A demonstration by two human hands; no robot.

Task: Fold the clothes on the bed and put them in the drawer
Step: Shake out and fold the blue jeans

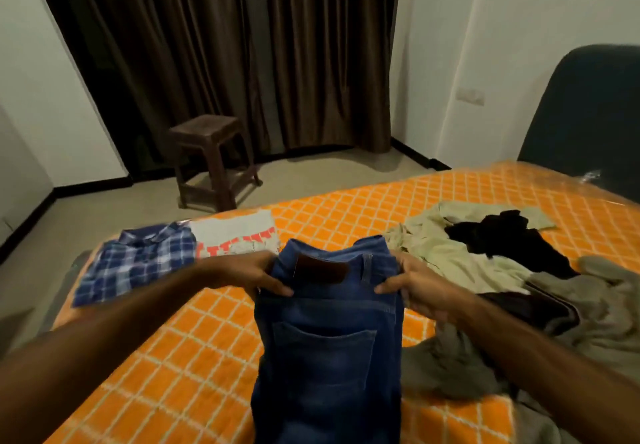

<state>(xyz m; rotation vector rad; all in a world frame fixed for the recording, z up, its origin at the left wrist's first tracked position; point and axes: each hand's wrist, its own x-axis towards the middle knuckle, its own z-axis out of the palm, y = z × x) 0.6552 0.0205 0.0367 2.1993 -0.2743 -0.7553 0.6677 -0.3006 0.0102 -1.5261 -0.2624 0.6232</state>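
A pair of blue jeans (329, 346) hangs lengthwise over the orange checked bed (194, 350), back pocket and brown waist patch facing me. My left hand (254, 275) grips the left side of the waistband, and my right hand (407, 282) grips the right side. A folded blue plaid shirt (138, 263) lies at the bed's far left corner, with a folded grey T-shirt with red print (235, 234) beside it. No drawer is visible.
Unfolded clothes lie in a heap on the right: a pale green garment (440, 246), a black one (505, 235) and grey ones (588, 308). A brown plastic stool (211, 159) stands on the floor before dark curtains (221, 52). A dark headboard (588, 114) rises at the right.
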